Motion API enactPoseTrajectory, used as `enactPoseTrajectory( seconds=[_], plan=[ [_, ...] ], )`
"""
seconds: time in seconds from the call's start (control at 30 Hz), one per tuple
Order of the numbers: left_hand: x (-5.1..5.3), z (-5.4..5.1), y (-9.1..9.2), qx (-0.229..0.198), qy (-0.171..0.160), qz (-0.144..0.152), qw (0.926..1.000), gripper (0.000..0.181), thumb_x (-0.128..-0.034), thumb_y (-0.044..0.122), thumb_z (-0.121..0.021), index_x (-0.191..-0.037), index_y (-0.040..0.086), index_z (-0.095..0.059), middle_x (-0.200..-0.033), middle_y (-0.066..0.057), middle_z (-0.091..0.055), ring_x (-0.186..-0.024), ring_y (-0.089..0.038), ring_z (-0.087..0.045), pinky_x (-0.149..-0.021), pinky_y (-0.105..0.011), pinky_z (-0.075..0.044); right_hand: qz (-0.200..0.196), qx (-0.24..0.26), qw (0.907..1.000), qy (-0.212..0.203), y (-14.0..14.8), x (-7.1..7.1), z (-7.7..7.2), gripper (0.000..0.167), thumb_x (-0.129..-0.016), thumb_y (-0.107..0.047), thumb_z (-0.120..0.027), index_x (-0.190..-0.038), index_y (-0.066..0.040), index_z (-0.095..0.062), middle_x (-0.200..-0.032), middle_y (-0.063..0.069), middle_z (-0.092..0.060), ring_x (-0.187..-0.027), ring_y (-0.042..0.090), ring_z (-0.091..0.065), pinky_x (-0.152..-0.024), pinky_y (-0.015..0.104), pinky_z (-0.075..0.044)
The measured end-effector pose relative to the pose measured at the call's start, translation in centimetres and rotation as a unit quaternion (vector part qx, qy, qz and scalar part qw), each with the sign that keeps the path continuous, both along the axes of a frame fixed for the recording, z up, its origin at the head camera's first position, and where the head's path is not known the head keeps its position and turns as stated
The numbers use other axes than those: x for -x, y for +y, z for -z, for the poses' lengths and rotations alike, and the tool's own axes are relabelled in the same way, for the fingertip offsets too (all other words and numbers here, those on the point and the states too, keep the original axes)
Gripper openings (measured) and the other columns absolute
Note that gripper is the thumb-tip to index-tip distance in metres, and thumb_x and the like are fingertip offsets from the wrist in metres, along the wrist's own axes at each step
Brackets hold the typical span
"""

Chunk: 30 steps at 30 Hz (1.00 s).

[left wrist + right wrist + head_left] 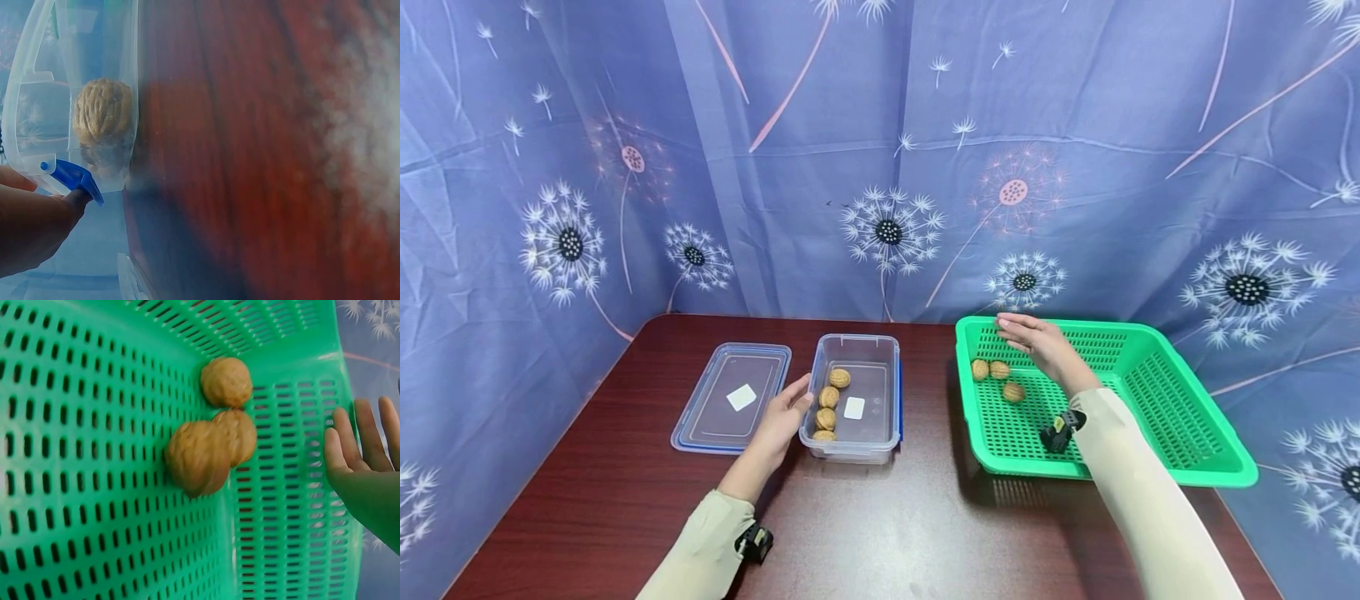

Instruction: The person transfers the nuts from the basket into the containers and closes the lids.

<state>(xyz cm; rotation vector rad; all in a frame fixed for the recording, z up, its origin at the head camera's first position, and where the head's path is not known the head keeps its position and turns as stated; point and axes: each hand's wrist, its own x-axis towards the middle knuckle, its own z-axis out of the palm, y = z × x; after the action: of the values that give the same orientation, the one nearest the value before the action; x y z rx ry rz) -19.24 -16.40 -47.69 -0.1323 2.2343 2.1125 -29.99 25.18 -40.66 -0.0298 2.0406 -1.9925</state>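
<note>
A clear plastic food container (877, 375) stands on the table with several walnuts (829, 397) lined up along its left side. My left hand (781, 419) holds the container's left rim, its fingers at a blue latch (74, 177) in the left wrist view. Over the left part of a green basket (1180, 475), my right hand (1037, 343) is held with fingers extended and nothing in it. Three walnuts (1013, 392) lie on the basket floor below, close to its left wall. The right wrist view shows these walnuts (226, 382) grouped near a corner.
Left of the container, a clear lid (718, 400) with a blue edge and a white label lies flat on the dark red wooden table (850, 533). A blue dandelion-print curtain (820, 208) hangs behind and along the sides of the table.
</note>
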Motion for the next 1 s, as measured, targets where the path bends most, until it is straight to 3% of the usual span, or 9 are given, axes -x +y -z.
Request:
enactPoseTrajectory(
  seconds=[0.13,0.43,0.67,0.83,1.0],
  plan=[
    [-0.1,0.0,0.0,-0.005,-0.003,0.003,1.0,0.046,-0.1009,0.005,-0.042,-0.146,-0.005,-0.034,-0.148,-0.028,-0.033,-0.138,-0.038,-0.031,-0.115,-0.048,-0.023,-0.029,-0.02,0.9993,-0.009,0.7,0.2,0.8,0.06,-0.099,-0.022,-0.056,-0.147,0.004,-0.031,-0.152,0.022,-0.03,-0.137,0.033,-0.035,-0.116,0.043,-0.026],
    [-0.2,-0.1,-0.1,-0.007,-0.003,0.005,1.0,0.047,-0.1012,0.006,-0.043,-0.146,-0.004,-0.034,-0.149,-0.027,-0.033,-0.138,-0.037,-0.03,-0.116,-0.048,-0.022,-0.103,-0.132,0.9854,-0.031,2.2,0.1,2.5,0.055,-0.098,-0.022,-0.057,-0.146,-0.002,-0.038,-0.15,0.02,-0.035,-0.137,0.034,-0.034,-0.113,0.044,-0.031],
    [-0.1,-0.1,-0.1,-0.007,-0.001,0.004,1.0,0.046,-0.1011,0.006,-0.043,-0.146,-0.004,-0.034,-0.149,-0.027,-0.034,-0.138,-0.037,-0.03,-0.116,-0.047,-0.022,-0.122,-0.172,0.9769,-0.031,2.8,0.0,3.2,0.054,-0.098,-0.021,-0.056,-0.145,-0.001,-0.038,-0.15,0.021,-0.036,-0.137,0.036,-0.034,-0.113,0.049,-0.03],
    [-0.1,-0.1,-0.1,-0.003,-0.001,0.004,1.0,0.047,-0.1012,0.006,-0.043,-0.146,-0.004,-0.034,-0.148,-0.027,-0.034,-0.138,-0.037,-0.03,-0.116,-0.048,-0.022,-0.137,-0.211,0.9668,-0.042,3.0,-0.1,3.8,0.053,-0.098,-0.021,-0.057,-0.143,0.001,-0.041,-0.147,0.022,-0.039,-0.133,0.037,-0.039,-0.11,0.05,-0.034],
    [-0.1,-0.1,-0.1,-0.006,0.0,0.005,1.0,0.047,-0.1013,0.006,-0.043,-0.146,-0.005,-0.033,-0.148,-0.028,-0.033,-0.138,-0.038,-0.03,-0.115,-0.049,-0.022,-0.137,-0.231,0.9626,-0.036,3.0,-0.1,4.2,0.05,-0.096,-0.018,-0.059,-0.139,0.004,-0.044,-0.139,0.022,-0.047,-0.123,0.034,-0.049,-0.104,0.047,-0.042]
  ],
)
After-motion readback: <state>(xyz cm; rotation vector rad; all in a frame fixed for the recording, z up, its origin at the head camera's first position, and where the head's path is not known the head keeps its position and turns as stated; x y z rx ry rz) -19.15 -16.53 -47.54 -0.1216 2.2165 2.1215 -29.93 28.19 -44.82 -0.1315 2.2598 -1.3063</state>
